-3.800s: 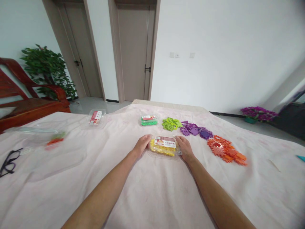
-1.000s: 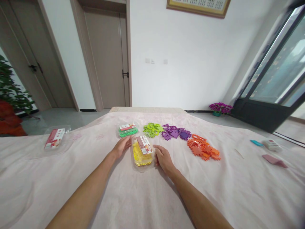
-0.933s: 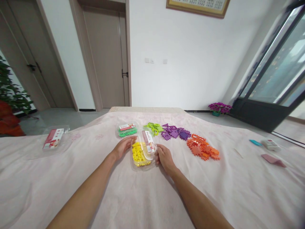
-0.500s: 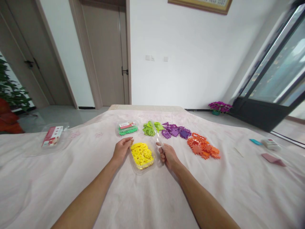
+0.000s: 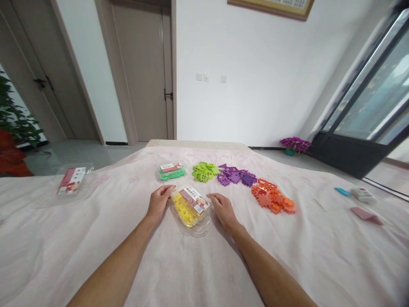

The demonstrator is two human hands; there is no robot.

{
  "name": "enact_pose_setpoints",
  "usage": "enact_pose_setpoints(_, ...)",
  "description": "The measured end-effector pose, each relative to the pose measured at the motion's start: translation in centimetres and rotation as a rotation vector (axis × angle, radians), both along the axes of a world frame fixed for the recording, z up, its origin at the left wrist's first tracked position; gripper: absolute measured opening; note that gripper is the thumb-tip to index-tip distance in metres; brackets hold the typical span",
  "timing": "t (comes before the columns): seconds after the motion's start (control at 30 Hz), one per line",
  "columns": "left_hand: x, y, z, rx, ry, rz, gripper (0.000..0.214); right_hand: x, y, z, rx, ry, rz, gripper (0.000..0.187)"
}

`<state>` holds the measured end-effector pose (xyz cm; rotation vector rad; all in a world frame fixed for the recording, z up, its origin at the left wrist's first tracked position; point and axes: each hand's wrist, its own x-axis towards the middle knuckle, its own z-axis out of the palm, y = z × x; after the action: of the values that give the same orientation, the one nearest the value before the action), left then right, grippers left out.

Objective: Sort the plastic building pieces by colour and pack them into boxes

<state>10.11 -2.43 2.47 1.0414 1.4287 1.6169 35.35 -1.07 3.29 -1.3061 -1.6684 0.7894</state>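
Lowered, the glossy lid (image 5: 193,199) covers knobbly yellow pieces (image 5: 184,210), hands (image 5: 159,204) pinching the plastic box (image 5: 197,232) (opposite edges).

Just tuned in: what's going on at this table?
A person has the left hand and right hand at either side of a clear container of yellow pieces, with its labelled lid over them. Beyond it sits a second container, holding green pieces. Lime pieces, purple pieces and orange pieces lie loose to the right.
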Motion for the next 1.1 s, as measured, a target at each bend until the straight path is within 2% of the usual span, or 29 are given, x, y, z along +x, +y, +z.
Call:
enact_pose_setpoints(0.2, -0.1, -0.1, 0.0, -0.045, 0.005, -0.038, 0.055, -0.7, -0.2, 0.4, 0.045, -0.141, -0.055, 0.041)
enact_pose_setpoints(0.4, -0.5, -0.2, 0.9, -0.096, 0.006, -0.054, 0.042, -1.1, -0.5, 0.7, 0.027, -0.242, -0.066, 0.039)
enact_pose_setpoints(0.9, -0.4, -0.2, 0.8, -0.046, -0.057, -0.009, 0.041, -1.5, -1.1, 0.4, 0.028, -0.197, -0.004, 0.034)
enact_pose_setpoints(1.1, -0.3, -0.2, 0.7, -0.076, -0.108, -0.009, 0.044, -1.6, -1.1, 0.2, 0.027, -0.164, 0.014, 0.035)
